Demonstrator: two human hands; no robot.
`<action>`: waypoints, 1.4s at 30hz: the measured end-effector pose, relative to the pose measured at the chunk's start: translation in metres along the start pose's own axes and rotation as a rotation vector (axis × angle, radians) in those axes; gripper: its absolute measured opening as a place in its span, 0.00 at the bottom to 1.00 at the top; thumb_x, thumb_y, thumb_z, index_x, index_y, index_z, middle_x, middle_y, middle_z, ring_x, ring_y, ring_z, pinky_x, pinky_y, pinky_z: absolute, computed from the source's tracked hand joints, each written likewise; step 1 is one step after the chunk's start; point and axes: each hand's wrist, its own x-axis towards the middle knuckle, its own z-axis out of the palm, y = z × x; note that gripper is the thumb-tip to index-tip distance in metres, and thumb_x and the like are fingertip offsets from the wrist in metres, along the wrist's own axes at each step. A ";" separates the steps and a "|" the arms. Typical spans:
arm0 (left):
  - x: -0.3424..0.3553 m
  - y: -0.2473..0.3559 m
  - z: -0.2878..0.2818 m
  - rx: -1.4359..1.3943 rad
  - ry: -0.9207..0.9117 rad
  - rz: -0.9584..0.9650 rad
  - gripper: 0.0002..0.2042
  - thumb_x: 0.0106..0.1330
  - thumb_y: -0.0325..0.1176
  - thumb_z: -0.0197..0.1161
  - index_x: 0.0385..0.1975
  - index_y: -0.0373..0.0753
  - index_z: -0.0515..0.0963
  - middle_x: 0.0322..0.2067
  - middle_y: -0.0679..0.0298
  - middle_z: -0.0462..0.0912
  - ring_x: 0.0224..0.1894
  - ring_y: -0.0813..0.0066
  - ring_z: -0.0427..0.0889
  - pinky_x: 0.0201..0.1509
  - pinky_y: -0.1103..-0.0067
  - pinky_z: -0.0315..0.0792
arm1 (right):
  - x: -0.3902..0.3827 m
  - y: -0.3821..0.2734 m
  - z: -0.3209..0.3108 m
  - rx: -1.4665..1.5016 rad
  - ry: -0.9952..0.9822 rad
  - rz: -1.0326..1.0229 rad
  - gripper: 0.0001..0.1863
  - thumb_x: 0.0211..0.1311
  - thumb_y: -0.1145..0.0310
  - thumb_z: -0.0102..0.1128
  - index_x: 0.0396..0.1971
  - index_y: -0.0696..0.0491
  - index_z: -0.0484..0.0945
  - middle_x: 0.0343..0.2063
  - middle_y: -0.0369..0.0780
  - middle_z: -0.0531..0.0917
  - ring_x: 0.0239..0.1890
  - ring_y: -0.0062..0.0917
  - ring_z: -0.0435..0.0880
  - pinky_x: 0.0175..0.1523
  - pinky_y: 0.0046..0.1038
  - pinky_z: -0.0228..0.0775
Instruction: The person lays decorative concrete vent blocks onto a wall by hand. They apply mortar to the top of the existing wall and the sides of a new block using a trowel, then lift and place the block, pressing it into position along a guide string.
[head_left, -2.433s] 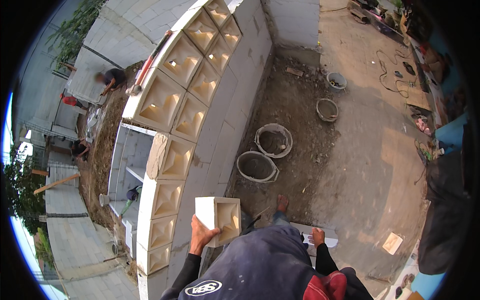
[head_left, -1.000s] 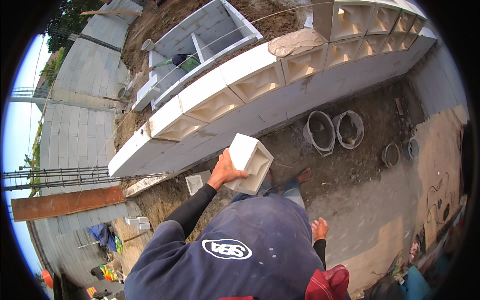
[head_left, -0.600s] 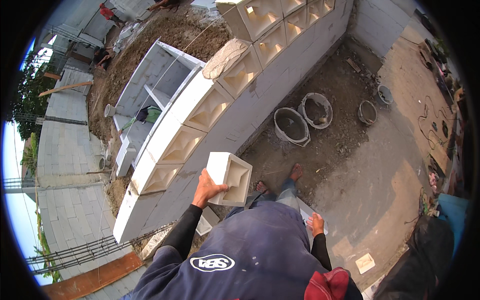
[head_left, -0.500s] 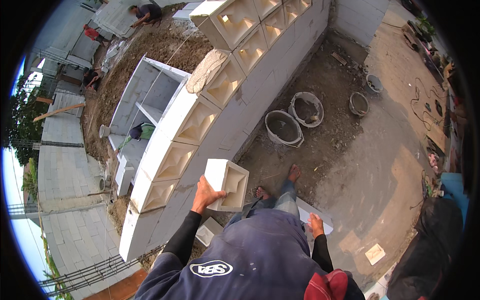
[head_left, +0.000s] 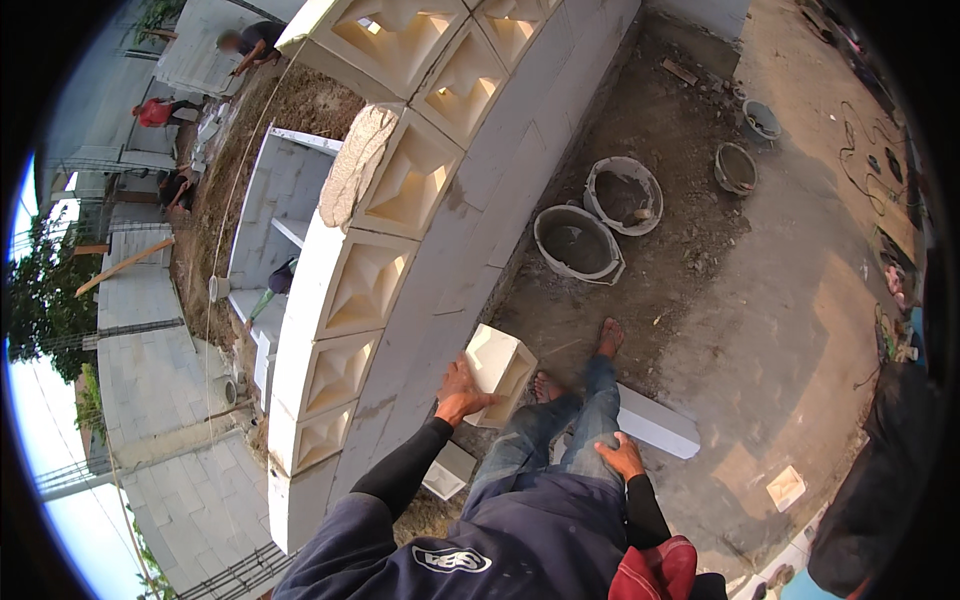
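Note:
My left hand [head_left: 462,392] grips a cream ventilation block [head_left: 497,365] with a recessed face, holding it tilted beside the white block wall [head_left: 425,330]. My right hand [head_left: 622,457] lies against my thigh, fingers stretched, holding nothing. A row of matching ventilation blocks [head_left: 365,285] runs along the wall top. A thick bed of mortar [head_left: 357,165] sits on one of them, next to a taller stack [head_left: 460,85]. Another ventilation block [head_left: 449,470] stands on the ground below my left forearm.
Two big buckets of mortar [head_left: 577,245] [head_left: 622,196] stand by the wall, with two smaller buckets [head_left: 736,168] [head_left: 762,120] beyond. A long white block [head_left: 655,420] lies right of my legs. A string [head_left: 240,170] runs along the wall. Several people work beyond it.
My left hand and the ventilation block have moved right and slightly down, away from the wall top. My right hand has come in to my thigh. The view has shifted.

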 end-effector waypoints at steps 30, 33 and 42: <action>0.327 -0.072 0.309 0.026 0.190 0.047 0.55 0.42 0.43 0.79 0.70 0.36 0.52 0.56 0.48 0.67 0.61 0.40 0.69 0.57 0.42 0.69 | 0.059 0.008 0.026 -0.479 0.100 0.251 0.63 0.43 0.41 0.76 0.77 0.46 0.52 0.56 0.56 0.73 0.57 0.52 0.74 0.56 0.53 0.71; 0.347 -0.076 0.328 0.061 0.269 0.069 0.55 0.42 0.45 0.79 0.70 0.36 0.52 0.55 0.49 0.67 0.60 0.41 0.69 0.58 0.45 0.69 | 0.062 0.003 0.023 -0.495 0.079 0.269 0.63 0.42 0.41 0.77 0.77 0.46 0.52 0.57 0.56 0.72 0.57 0.52 0.74 0.56 0.53 0.71; 0.354 -0.096 0.334 0.035 0.279 0.117 0.65 0.41 0.49 0.83 0.76 0.39 0.44 0.63 0.43 0.62 0.66 0.37 0.65 0.62 0.43 0.67 | 0.063 -0.011 0.017 -0.454 0.080 0.277 0.63 0.43 0.42 0.77 0.77 0.47 0.51 0.59 0.56 0.71 0.59 0.51 0.73 0.57 0.52 0.70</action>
